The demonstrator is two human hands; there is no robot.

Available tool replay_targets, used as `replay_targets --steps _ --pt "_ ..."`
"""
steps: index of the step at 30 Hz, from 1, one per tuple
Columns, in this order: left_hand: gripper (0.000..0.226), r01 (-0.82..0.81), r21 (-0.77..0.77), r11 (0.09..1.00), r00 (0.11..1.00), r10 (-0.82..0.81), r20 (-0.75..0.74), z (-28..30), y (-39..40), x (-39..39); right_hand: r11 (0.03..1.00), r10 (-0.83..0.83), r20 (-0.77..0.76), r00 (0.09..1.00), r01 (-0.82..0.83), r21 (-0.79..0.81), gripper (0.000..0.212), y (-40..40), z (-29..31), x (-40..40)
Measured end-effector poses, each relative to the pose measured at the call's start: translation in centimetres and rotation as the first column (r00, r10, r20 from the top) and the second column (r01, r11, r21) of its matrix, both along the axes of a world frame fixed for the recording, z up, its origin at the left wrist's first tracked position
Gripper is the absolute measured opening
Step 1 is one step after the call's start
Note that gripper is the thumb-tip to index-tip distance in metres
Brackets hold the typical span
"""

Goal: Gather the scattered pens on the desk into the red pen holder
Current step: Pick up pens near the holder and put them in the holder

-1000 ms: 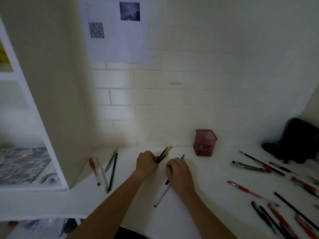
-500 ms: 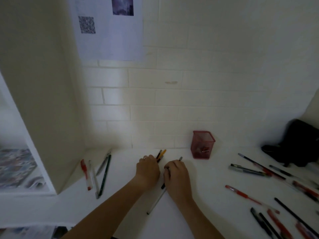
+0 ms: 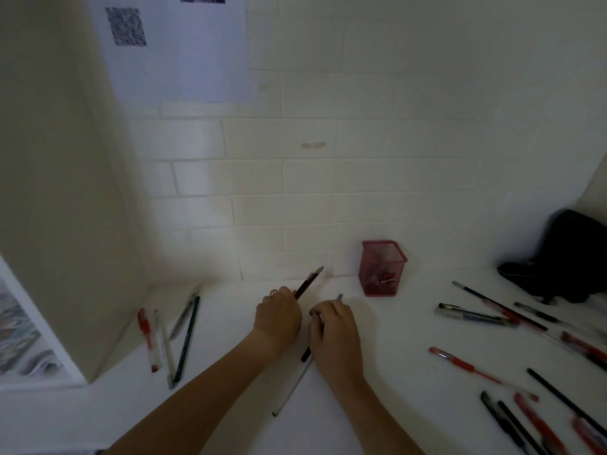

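Your L hand (image 3: 278, 318): fist curled round dark pens (image 3: 308, 282), tips angled up-right. Your R hand (image 3: 333, 331): knuckles up, fingers curled over pens on worktop (image 3: 394, 339), white pen (image 3: 292, 387) trailing below. Red pen holder (image 3: 382, 268): upright by wall, right of both hands. Loose pens L (image 3: 170, 339) & R (image 3: 473, 315). Black bag (image 3: 571, 257) far right.

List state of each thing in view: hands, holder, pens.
left hand: grips dark pens, tips angled up toward the wall
right hand: curled on pens lying on the desk
red pen holder: upright, near the wall, almost empty
pens at left: flat on desk
pens at right: scattered flat
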State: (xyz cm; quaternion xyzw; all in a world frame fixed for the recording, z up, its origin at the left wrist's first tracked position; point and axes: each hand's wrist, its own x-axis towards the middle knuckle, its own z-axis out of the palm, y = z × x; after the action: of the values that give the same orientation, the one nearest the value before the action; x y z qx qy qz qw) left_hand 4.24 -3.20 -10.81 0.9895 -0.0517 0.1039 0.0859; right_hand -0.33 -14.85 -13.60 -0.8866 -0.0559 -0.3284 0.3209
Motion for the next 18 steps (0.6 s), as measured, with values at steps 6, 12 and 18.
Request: replay_targets --steps 6,12,18 --pt "0.019 0.195 -0.227 0.954 0.981 -0.189 0.045 2.2 -0.8 -0.7 0.865 -0.032 -0.056 0.998 0.056 0.499 0.027 -1.5 3.4 1.0" --pt "0.011 0.502 -0.272 0.821 0.863 -0.456 0.215 2.4 -1.8 -1.2 0.647 0.266 -0.023 0.964 -0.16 0.746 0.042 -3.7 9.4 2.9" --pt "0.012 0.603 -0.312 0.734 0.794 -0.51 0.331 3.8 -3.4 0.2 0.785 0.207 -0.055 0.977 -0.132 0.605 0.028 -3.5 11.1 2.5"
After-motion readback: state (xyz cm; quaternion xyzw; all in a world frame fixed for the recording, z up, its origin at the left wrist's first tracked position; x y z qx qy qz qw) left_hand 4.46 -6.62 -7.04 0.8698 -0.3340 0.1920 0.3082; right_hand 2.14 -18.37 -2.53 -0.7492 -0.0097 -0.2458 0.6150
